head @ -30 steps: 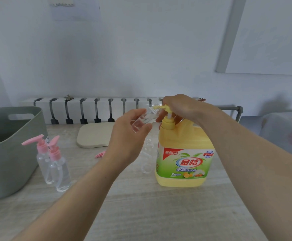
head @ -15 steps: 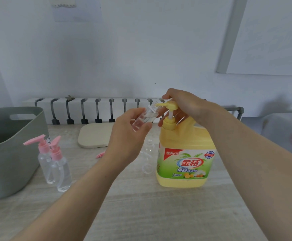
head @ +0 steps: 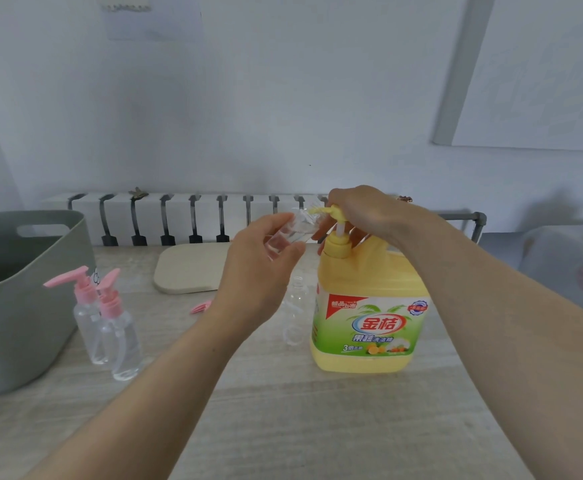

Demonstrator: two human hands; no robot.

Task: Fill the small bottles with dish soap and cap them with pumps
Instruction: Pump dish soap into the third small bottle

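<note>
A big yellow dish soap jug (head: 369, 320) stands right of centre on the table, its pump head (head: 331, 211) raised on its stem. My right hand (head: 363, 213) lies over the pump head with fingers curled around it. My left hand (head: 259, 268) grips a small clear bottle (head: 290, 233), tilted with its mouth at the pump's spout. Another clear open bottle (head: 295, 306) stands against the jug's left side. Two clear bottles with pink pumps (head: 110, 317) stand at the left.
A grey-green tub (head: 23, 306) fills the left edge of the table. A beige board (head: 193, 268) lies at the back, and a loose pink pump piece (head: 200, 307) lies in front of it. A white radiator runs along the wall.
The pump head, pressed low a second ago, has risen on its stem with my right hand on it. My left hand keeps the small bottle at the spout.
</note>
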